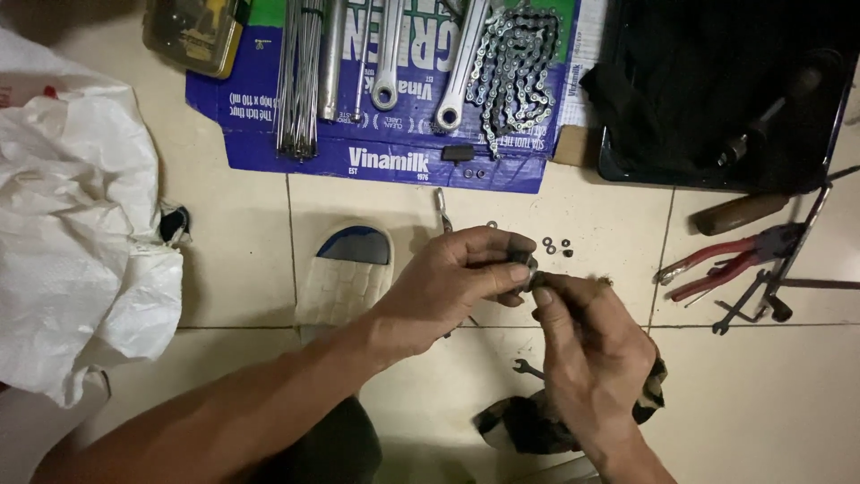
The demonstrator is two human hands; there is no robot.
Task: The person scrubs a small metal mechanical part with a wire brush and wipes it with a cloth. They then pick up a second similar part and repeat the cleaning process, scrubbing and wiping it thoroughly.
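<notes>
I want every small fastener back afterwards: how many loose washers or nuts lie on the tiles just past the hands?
4: one washer above the left hand, three nuts clustered right of it. The hands may hide more.

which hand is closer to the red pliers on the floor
Right. The right hand is just left of the red pliers; the left hand is farther left.

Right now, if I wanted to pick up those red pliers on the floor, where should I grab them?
Probably grab the pliers by the two red handles, which point left toward the hands. Come from above, since they lie flat on the tile floor. The metal jaws on the right sit tangled among other dark tools, so that end looks awkward.
</notes>
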